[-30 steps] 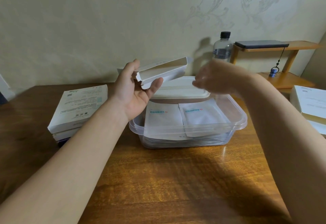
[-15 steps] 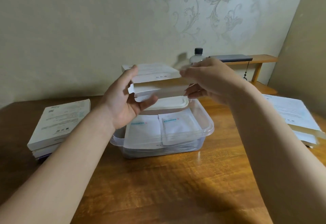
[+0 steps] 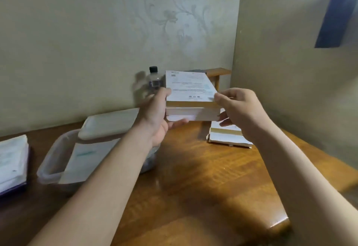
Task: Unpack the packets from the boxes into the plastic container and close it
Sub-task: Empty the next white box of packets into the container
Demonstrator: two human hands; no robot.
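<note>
- I hold a white box [image 3: 190, 98] in the air over the far right part of the tabletop [image 3: 193, 178], its printed top seated over the tray beneath.
- My left hand [image 3: 155, 114] grips the box's left end, fingers at the top's edge and thumb under the tray. My right hand [image 3: 238, 110] pinches the top's near right corner, its other fingers curled below.
- Thin, flat, square-cornered cardboard. I judge it light and stiff but easily crushed, so it is best held by the short ends and opened at the corners.
- The container [image 3: 43, 165], clear round-cornered plastic, stands near the left edge, with its opaque white lid [image 3: 108, 123] lying across the far rim.
- Flat white packets [image 3: 85, 158] lie inside, likely limp and slick.
- More boxes wait in a left stack [image 3: 11, 160] at the left edge and a right stack [image 3: 228, 137] near the far right edge.
- A bottle [image 3: 155, 79] stands by the wall.
</note>
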